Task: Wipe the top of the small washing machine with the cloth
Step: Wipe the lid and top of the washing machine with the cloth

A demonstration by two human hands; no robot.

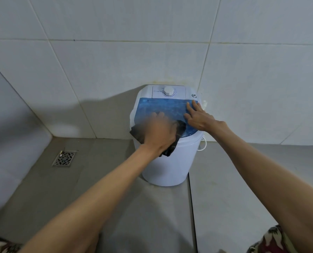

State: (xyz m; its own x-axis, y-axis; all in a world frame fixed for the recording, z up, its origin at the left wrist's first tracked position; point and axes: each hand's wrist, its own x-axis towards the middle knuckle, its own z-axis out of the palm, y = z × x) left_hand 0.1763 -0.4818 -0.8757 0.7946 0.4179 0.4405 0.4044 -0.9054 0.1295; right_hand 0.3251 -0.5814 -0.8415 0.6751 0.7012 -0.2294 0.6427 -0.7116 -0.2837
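Observation:
A small white washing machine (172, 161) stands on the floor against the tiled wall. Its top has a translucent blue lid (163, 108) and a white control panel with a round dial (168, 91) at the back. My left hand (158, 133), blurred by motion, presses a dark cloth (179, 131) onto the front part of the lid. The cloth hangs over the front rim on both sides of the hand. My right hand (199, 116) lies flat with fingers spread on the lid's right side, holding nothing.
A metal floor drain (64, 158) sits in the grey floor to the left, near the wall corner. A white cable (204, 144) loops at the machine's right side. White tiled walls close the back and left.

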